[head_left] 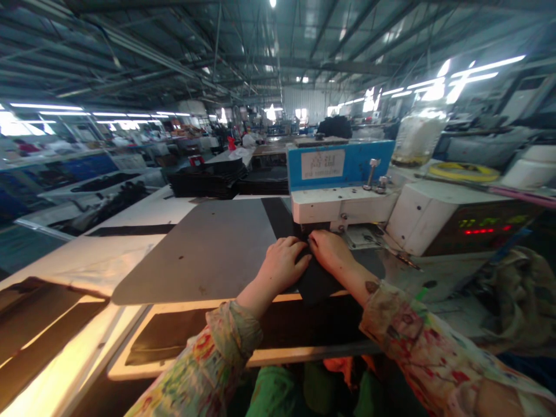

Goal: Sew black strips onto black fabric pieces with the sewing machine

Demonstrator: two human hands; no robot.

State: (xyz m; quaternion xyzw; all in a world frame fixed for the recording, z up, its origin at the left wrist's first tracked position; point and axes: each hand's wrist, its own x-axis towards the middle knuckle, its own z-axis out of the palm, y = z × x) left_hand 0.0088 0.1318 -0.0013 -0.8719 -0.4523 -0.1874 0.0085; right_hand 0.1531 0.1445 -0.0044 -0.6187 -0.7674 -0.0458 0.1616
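A black strip of fabric [315,282] runs from the table edge up under the head of a blue and white sewing machine [343,191]. My left hand [282,263] rests on the strip with curled fingers pressing it down. Right beside it, my right hand [330,250] also presses the strip, fingers bent at the machine's foot. The two hands touch at the fingertips. The needle area is hidden behind the machine's head.
A grey work plate [204,249] covers the table to the left. Stacks of black pieces [208,176] stand behind it. The machine's control box [460,223] shows red digits at the right. Black strips [39,324] lie at the near left.
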